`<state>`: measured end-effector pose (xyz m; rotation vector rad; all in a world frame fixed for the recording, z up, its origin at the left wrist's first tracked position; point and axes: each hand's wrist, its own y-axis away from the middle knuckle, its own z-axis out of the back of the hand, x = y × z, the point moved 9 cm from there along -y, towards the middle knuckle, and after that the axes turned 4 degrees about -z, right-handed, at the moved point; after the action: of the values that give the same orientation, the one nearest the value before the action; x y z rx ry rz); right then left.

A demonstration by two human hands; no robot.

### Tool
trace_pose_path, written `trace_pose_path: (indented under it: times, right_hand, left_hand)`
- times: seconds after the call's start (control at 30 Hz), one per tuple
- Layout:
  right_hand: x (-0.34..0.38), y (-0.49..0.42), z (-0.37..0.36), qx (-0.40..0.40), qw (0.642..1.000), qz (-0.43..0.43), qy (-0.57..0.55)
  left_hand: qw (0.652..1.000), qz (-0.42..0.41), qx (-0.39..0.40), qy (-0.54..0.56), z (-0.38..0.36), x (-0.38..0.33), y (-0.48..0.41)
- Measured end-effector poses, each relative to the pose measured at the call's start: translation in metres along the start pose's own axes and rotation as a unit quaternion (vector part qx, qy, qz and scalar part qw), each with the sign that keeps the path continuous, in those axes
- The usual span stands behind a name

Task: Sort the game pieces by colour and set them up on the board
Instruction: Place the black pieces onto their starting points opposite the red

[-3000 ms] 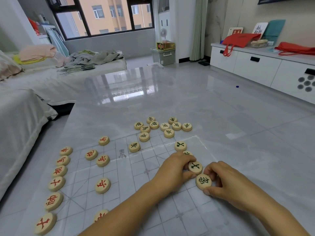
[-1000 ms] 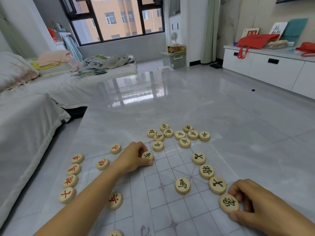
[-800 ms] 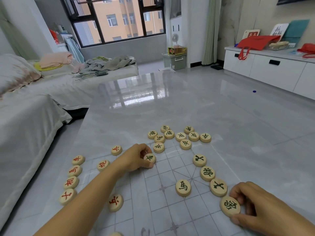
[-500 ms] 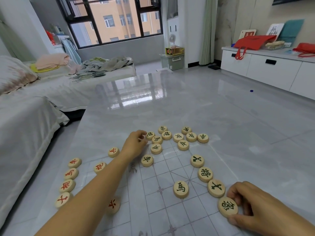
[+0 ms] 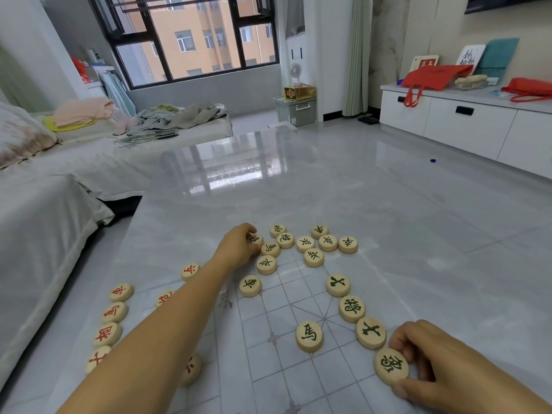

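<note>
Round wooden discs flat on a pale gridded board (image 5: 298, 366): red-lettered pieces (image 5: 115, 312) left, dark-lettered pieces (image 5: 313, 257) far and right.

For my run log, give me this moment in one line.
left hand: on piece in far dark-lettered cluster | right hand: gripping near-right piece | board: setup unfinished

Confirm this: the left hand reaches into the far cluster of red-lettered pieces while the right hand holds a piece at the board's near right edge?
Not quite. In the head view the left hand reaches into the far cluster, but those pieces are dark-lettered; the red-lettered pieces lie along the left. The right hand part stands.
</note>
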<state>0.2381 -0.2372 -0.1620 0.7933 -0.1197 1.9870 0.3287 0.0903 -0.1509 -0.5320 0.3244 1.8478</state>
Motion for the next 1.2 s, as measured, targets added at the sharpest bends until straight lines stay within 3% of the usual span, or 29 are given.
trace_pose_path:
  times: [0.2, 0.3, 0.4, 0.53, 0.6, 0.7, 0.8, 1.2]
  right_hand:
    - [0.001, 0.000, 0.001, -0.001, 1.000, 0.001, 0.000]
    - [0.001, 0.000, 0.001, 0.004, 1.000, -0.002, 0.002]
    - [0.000, -0.001, 0.000, 0.013, 1.000, -0.007, 0.006]
    - [0.001, 0.000, 0.000, 0.014, 1.000, -0.010, 0.016]
    - [0.002, 0.002, 0.000, 0.012, 1.000, -0.010, 0.019]
    - [0.002, 0.003, -0.001, 0.013, 1.000, -0.011, 0.023]
    - [0.003, 0.004, 0.000, 0.008, 1.000, -0.010, 0.024]
    - [0.001, 0.003, 0.000, 0.012, 1.000, -0.012, 0.019]
  left_hand:
    - [0.998, -0.045, 0.028, -0.042, -0.008, -0.023, -0.017]
    - [0.976, -0.107, 0.058, -0.182, -0.024, -0.049, -0.024]
    - [0.963, -0.099, 0.080, -0.237, -0.031, -0.054, -0.032]
    - [0.972, -0.086, 0.015, -0.216, -0.010, -0.050, -0.031]
    - [0.986, -0.122, -0.010, -0.117, 0.002, -0.059, -0.018]
    - [0.972, -0.210, 0.085, 0.055, -0.009, -0.093, 0.021]
    - [0.935, -0.305, 0.180, -0.027, -0.046, -0.117, 0.057]
    - [0.944, -0.306, 0.123, -0.005, -0.054, -0.117, 0.063]
